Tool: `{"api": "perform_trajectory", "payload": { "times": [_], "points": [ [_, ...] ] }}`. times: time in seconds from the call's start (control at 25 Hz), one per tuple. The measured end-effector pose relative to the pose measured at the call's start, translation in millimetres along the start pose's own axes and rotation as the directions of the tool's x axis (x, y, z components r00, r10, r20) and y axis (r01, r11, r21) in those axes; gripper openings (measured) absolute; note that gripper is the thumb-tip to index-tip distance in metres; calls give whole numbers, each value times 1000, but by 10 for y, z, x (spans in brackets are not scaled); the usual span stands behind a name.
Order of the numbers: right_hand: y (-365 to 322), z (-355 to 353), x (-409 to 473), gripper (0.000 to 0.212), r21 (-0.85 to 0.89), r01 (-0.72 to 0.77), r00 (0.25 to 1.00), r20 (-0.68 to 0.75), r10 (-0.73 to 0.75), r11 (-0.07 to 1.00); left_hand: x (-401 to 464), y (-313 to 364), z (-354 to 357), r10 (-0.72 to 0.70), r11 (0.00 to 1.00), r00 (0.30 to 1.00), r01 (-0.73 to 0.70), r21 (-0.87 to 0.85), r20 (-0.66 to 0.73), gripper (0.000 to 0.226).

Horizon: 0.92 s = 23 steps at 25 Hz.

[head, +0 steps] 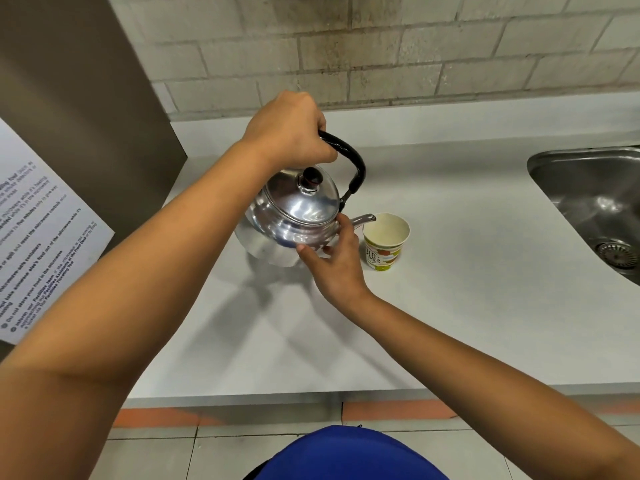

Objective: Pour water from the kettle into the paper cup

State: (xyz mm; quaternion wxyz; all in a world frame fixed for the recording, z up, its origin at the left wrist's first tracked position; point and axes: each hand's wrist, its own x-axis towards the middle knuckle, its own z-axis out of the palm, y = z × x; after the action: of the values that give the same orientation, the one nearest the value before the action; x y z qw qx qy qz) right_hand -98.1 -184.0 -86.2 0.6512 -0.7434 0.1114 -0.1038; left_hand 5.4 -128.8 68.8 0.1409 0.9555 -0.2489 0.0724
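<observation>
Over the white tabletop (450,306), the left hand (287,129) has its fingers curled tight around the black handle (349,157) of the steel kettle (294,216), which hangs lifted and tipped toward the right, while the right hand (337,268) steadies the kettle's body with loosely spread fingers (346,226) beside the spout (363,219). Just right of that, the spout's tip sits at the rim of the paper cup (385,245) standing upright on the tabletop; no stream is visible and the cup's fill level cannot be read, so the pour looks about to begin or barely started.

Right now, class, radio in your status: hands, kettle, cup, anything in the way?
Left hand gripping kettle handle, right hand steadying its body. Spout over paper cup rim. Nothing in the way.
</observation>
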Motion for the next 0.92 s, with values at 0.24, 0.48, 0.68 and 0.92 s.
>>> {"api": "perform_trajectory", "payload": {
  "times": [0.24, 0.48, 0.68, 0.92],
  "points": [
    [-9, 3, 26, 76, 81, -9, 1000, -18, 11, 997, 53, 129, -25, 28, 998, 999, -30, 53, 41, 14],
    [-28, 20, 41, 73, 151, -24, 999, -23, 28, 988, 93, 210, -31, 53, 993, 997, -58, 104, 50, 21],
    [-45, 16, 51, 72, 210, -42, 999, -5, 44, 977, 124, 272, -21, 71, 984, 996, -77, 158, 49, 20],
    [-50, 12, 67, 73, 239, -49, 999, -4, 52, 970, 146, 328, -10, 97, 973, 993, -107, 202, 60, 19]
  ]
}}
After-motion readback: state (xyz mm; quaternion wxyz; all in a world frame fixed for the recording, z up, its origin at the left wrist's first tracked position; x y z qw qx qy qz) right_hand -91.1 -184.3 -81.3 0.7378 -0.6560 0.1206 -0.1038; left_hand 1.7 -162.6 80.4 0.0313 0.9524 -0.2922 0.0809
